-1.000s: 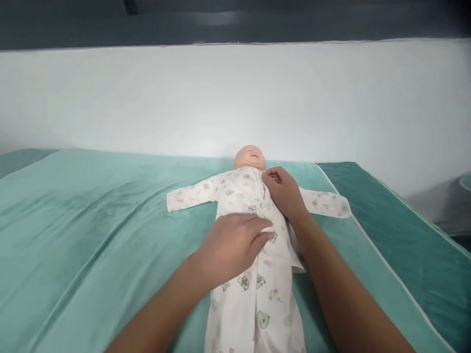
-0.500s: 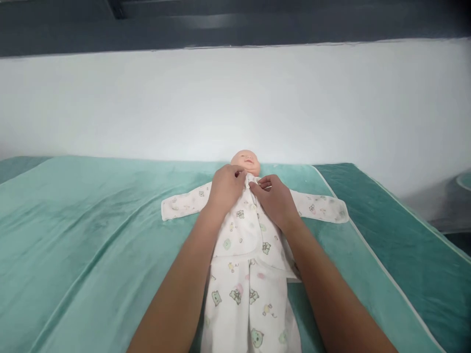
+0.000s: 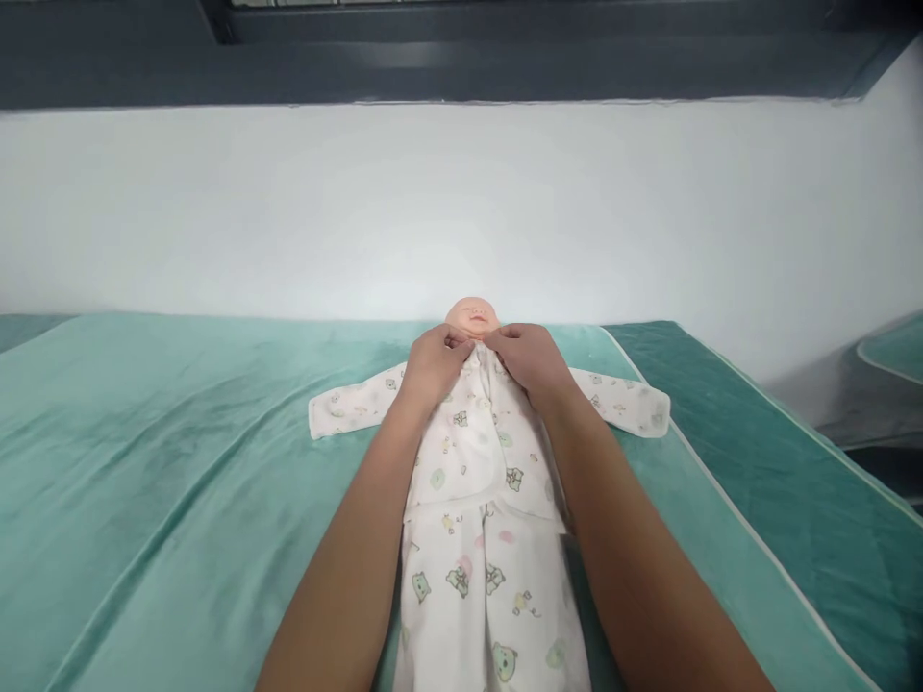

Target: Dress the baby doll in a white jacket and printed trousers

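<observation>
A baby doll (image 3: 472,314) lies on its back, its head toward the wall. It wears a white printed baby jacket (image 3: 461,452) with both sleeves stretched out sideways, and matching trousers (image 3: 447,596). At the neckline, my left hand (image 3: 436,363) pinches the jacket's collar edge below the doll's chin. Opposite it, my right hand (image 3: 530,360) is closed on the collar's other side, fingertips near the neck. The jacket's front edges overlap down the chest. My hands hide the doll's shoulders and part of its neck.
A light green sheet (image 3: 180,461) with soft creases lies under the doll. Darker green cloth (image 3: 779,461) shows at the right beyond a pale edging. A white wall (image 3: 288,211) stands behind, with a dark frame (image 3: 505,72) above.
My right hand has moved up from the jacket front to the collar beside the neck. My left hand stays at the neckline. The view has shifted slightly.
</observation>
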Available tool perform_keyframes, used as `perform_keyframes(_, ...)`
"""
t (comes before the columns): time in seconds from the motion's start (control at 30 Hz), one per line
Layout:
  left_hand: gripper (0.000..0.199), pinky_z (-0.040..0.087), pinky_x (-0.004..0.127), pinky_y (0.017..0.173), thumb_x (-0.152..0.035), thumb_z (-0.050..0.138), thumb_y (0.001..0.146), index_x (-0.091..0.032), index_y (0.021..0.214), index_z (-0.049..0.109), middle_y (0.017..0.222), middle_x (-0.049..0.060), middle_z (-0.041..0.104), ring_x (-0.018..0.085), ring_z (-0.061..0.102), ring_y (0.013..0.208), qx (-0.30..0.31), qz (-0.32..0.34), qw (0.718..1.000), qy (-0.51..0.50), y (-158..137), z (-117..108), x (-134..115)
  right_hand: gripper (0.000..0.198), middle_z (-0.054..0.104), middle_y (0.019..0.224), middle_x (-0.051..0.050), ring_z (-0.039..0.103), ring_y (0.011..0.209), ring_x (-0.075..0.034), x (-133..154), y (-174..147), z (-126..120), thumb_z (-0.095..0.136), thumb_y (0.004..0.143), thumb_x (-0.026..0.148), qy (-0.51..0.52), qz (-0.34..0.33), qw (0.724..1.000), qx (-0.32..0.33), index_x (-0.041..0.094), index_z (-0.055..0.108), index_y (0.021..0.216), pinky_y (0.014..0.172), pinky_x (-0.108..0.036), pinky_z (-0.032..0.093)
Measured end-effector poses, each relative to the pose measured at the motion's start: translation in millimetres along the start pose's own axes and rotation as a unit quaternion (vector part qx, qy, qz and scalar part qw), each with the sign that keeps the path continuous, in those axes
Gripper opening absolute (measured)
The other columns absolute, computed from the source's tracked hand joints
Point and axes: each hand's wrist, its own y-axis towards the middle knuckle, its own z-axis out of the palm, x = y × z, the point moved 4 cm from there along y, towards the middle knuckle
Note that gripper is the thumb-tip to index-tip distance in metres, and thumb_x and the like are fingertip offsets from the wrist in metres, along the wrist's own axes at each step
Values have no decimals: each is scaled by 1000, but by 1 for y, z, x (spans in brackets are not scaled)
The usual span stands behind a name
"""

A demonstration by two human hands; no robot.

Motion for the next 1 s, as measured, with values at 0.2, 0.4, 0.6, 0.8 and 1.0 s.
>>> perform_keyframes(0.2, 7, 44, 28, 75, -23, 61, 82, -18, 76, 60, 85, 3, 69, 15, 60, 78, -32, 19, 999, -29, 4, 0, 4, 20, 55, 60, 2, 45, 59, -11, -4, 0, 6, 64, 69, 35, 110, -1, 994, -15, 16, 69, 72, 57, -26, 35)
perform_keyframes(0.4, 8, 42, 25, 64, -24, 62, 79, -17, 76, 61, 72, 1, 63, 12, 54, 64, -33, -28, 991, -129, 1, -1, -5, 24, 53, 60, 3, 43, 57, -10, -15, 2, 11, 71, 67, 39, 221, 8, 975, 8, 16, 69, 74, 55, -25, 35)
perform_keyframes(0.6, 13, 39, 24, 58, -27, 67, 76, -16, 74, 62, 67, 0, 61, 9, 51, 59, 13, -63, 976, -207, -2, 4, -4, 23, 51, 59, 4, 43, 56, -10, -17, 2, 12, 71, 69, 40, 253, -6, 967, 17, 18, 69, 75, 56, -25, 35)
perform_keyframes(0.8, 8, 40, 23, 60, -23, 67, 75, -15, 77, 64, 69, 0, 61, 9, 52, 61, 28, -64, 972, -226, -3, 4, -4, 24, 59, 64, 2, 49, 60, -11, -9, -2, 6, 69, 72, 40, 150, -24, 988, 27, 17, 71, 78, 61, -25, 38)
perform_keyframes(1.0, 9, 41, 23, 59, -23, 67, 74, -15, 79, 64, 68, 0, 62, 9, 52, 59, 40, -87, 963, -254, -6, 3, -4, 27, 65, 75, 1, 55, 65, -12, -8, -3, 7, 72, 68, 36, 119, -35, 990, 71, 18, 66, 89, 62, -26, 40)
